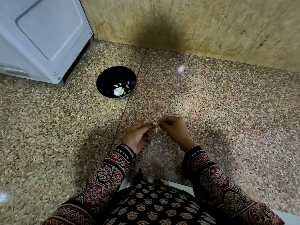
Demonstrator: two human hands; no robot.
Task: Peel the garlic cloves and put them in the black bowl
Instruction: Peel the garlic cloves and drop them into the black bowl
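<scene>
A black bowl [116,82] stands on the speckled granite counter, up and to the left of my hands, with several peeled pale garlic cloves [119,91] in its bottom. My left hand [138,137] and my right hand [175,130] meet over the counter in front of me. Between their fingertips they pinch a small garlic clove [154,125], and a thin strip of papery skin hangs from it. The clove is mostly hidden by the fingers and blurred.
A white appliance [42,38] stands at the back left, close to the bowl. A tan stone wall [194,25] closes the back of the counter. The counter's front edge [170,181] is just before my body.
</scene>
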